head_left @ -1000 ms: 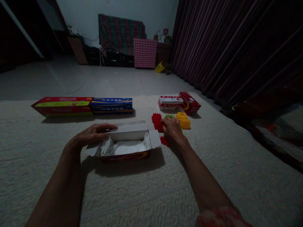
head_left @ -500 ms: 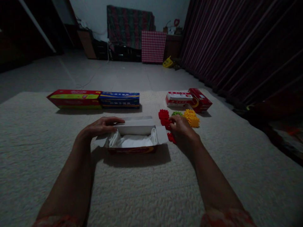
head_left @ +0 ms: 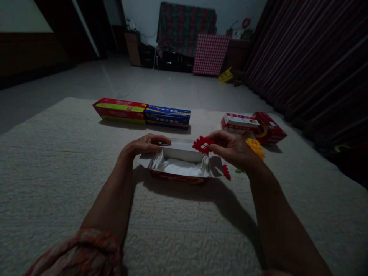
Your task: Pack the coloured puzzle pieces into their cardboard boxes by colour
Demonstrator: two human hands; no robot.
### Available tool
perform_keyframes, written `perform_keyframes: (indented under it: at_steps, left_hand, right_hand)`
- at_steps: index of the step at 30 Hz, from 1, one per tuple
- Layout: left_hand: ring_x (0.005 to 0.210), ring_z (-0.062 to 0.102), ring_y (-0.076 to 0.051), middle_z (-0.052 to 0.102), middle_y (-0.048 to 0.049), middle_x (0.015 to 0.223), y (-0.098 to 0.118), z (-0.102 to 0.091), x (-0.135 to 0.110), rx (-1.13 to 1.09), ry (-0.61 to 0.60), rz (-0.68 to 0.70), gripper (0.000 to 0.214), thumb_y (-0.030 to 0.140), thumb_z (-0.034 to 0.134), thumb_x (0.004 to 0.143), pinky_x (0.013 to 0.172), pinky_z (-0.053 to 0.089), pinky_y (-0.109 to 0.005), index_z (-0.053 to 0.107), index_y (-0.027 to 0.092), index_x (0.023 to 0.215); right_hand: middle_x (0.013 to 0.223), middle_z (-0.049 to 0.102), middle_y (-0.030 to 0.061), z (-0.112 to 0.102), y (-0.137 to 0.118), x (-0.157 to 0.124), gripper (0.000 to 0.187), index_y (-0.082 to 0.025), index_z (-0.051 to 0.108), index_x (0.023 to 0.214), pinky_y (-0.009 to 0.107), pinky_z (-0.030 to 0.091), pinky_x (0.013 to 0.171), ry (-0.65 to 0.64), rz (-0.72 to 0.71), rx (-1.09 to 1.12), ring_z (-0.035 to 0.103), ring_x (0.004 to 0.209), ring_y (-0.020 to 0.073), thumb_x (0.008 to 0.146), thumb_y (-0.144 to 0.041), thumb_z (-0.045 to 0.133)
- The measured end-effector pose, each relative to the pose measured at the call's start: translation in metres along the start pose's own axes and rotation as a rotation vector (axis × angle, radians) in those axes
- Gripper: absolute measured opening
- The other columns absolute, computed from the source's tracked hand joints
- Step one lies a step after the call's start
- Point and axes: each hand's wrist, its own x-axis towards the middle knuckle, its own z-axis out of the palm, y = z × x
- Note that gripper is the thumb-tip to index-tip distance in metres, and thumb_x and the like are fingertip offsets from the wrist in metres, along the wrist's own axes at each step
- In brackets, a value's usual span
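Observation:
A small open cardboard box point(head_left: 178, 179) stands on the light quilted mat, its flaps folded out and a folded white cloth point(head_left: 181, 167) inside. My left hand point(head_left: 145, 146) grips the box at its back left corner, fingers resting along the raised rear flap. Pinched in my right hand point(head_left: 234, 147) is a flat red piece with a toothed edge point(head_left: 202, 144) and a small grid in its middle, held above the box's right rear side. Beside the right flap lies another red toothed piece point(head_left: 226, 172). Yellow toothed pieces point(head_left: 255, 148) and a bit of green point(head_left: 239, 170) show behind my right hand, partly hidden.
Beyond the box lie a long red and yellow-green box point(head_left: 122, 111) and a blue box point(head_left: 167, 117), end to end. At the right rear are a red and white box point(head_left: 240, 121) and a dark red box point(head_left: 270, 128). A dark curtain point(head_left: 290, 57) hangs on the right.
My right hand has lifted a red toothed piece from the mat and brought it left over the box's edge. My left hand stays on the box. The camera view has turned left.

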Motion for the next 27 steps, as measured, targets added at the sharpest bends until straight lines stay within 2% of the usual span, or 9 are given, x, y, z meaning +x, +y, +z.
perform_keyframes:
  at_steps: [3, 6, 11, 15, 18, 24, 27]
  left_hand:
    - [0.117, 0.064, -0.027, 0.072, -0.0085, 0.129, -0.001, 0.001, 0.000, -0.042, -0.002, -0.003, 0.054, 0.027, 0.072, 0.070, 0.100, 0.049, -0.038, 0.071, 0.019, 0.123]
    - [0.112, 0.065, -0.026, 0.072, -0.0086, 0.126, 0.000, 0.002, 0.000, -0.075, -0.011, -0.014, 0.055, 0.027, 0.072, 0.069, 0.095, 0.051, -0.038, 0.070, 0.019, 0.123]
    - [0.115, 0.065, -0.026, 0.072, -0.0096, 0.127, 0.001, 0.002, 0.001, -0.061, 0.005, -0.013, 0.054, 0.024, 0.072, 0.068, 0.099, 0.048, -0.039, 0.071, 0.018, 0.122]
    - [0.114, 0.065, -0.026, 0.072, -0.0096, 0.128, 0.000, 0.002, 0.001, -0.058, 0.006, -0.012, 0.055, 0.024, 0.072, 0.068, 0.097, 0.048, -0.038, 0.072, 0.019, 0.122]
    - [0.112, 0.065, -0.026, 0.073, -0.0091, 0.126, 0.000, 0.002, 0.001, -0.036, 0.006, -0.001, 0.055, 0.025, 0.072, 0.068, 0.095, 0.049, -0.037, 0.072, 0.019, 0.123]
    - [0.112, 0.065, -0.026, 0.073, -0.0090, 0.126, 0.002, 0.002, 0.001, -0.053, 0.007, -0.011, 0.054, 0.026, 0.073, 0.068, 0.097, 0.049, -0.037, 0.073, 0.019, 0.121]
    - [0.114, 0.065, -0.026, 0.073, -0.0093, 0.127, 0.002, 0.002, 0.000, -0.059, 0.004, -0.018, 0.055, 0.026, 0.073, 0.068, 0.098, 0.049, -0.038, 0.072, 0.019, 0.122]
  right_hand:
    - [0.090, 0.075, 0.0038, 0.025, -0.021, 0.003, 0.014, -0.018, 0.073, 0.092, 0.027, 0.053, 0.072, -0.176, 0.025, -0.125, 0.067, 0.080, 0.0155, 0.080, -0.016, 0.067]
    - [0.092, 0.075, 0.0041, 0.043, -0.022, 0.005, 0.019, -0.018, 0.075, 0.093, 0.025, 0.050, 0.073, -0.281, 0.069, -0.292, 0.066, 0.082, 0.0153, 0.079, -0.008, 0.066]
    - [0.090, 0.074, 0.0049, 0.053, -0.020, 0.004, 0.024, -0.017, 0.075, 0.096, 0.023, 0.043, 0.068, -0.432, 0.085, -0.466, 0.062, 0.076, 0.0135, 0.081, -0.005, 0.061]
    - [0.088, 0.074, 0.0056, 0.055, -0.022, 0.005, 0.023, -0.016, 0.075, 0.094, 0.024, 0.038, 0.064, -0.484, 0.082, -0.603, 0.058, 0.073, 0.0135, 0.081, -0.006, 0.059]
    - [0.087, 0.074, 0.0062, 0.056, -0.022, 0.007, 0.023, -0.016, 0.075, 0.094, 0.025, 0.036, 0.062, -0.528, 0.138, -0.697, 0.059, 0.072, 0.0143, 0.080, -0.007, 0.060]
    - [0.099, 0.077, 0.0104, 0.059, -0.028, 0.009, 0.026, -0.019, 0.076, 0.106, 0.027, 0.039, 0.063, -0.545, 0.235, -0.851, 0.068, 0.084, 0.0211, 0.084, -0.012, 0.064]
    - [0.105, 0.077, 0.0153, 0.063, -0.034, 0.009, 0.028, -0.018, 0.076, 0.113, 0.029, 0.044, 0.069, -0.542, 0.242, -0.936, 0.071, 0.093, 0.0253, 0.091, -0.014, 0.059]
